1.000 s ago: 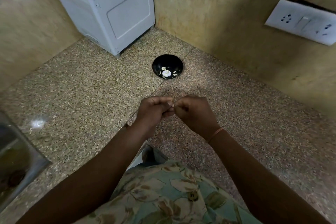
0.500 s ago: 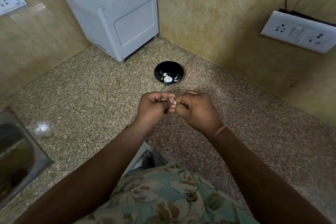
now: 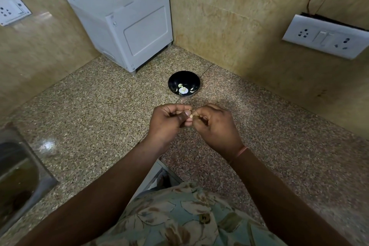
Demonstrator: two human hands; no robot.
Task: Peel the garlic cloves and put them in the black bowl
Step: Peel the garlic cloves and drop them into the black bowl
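Observation:
A small black bowl sits on the speckled granite counter near the corner, with several pale peeled garlic pieces in its bottom. In front of the bowl my left hand and my right hand meet fingertip to fingertip. Between them they pinch one small garlic clove, only a pale sliver of which shows beside my left thumb. The rest of the clove is hidden by my fingers.
A white box-shaped appliance stands in the back corner, left of the bowl. A steel sink lies at the left edge. Wall sockets are on the right wall and another socket plate on the left wall.
The view has tilted up a little, showing more of the walls. Both hands stay together on the clove, with small finger movements at the tips.

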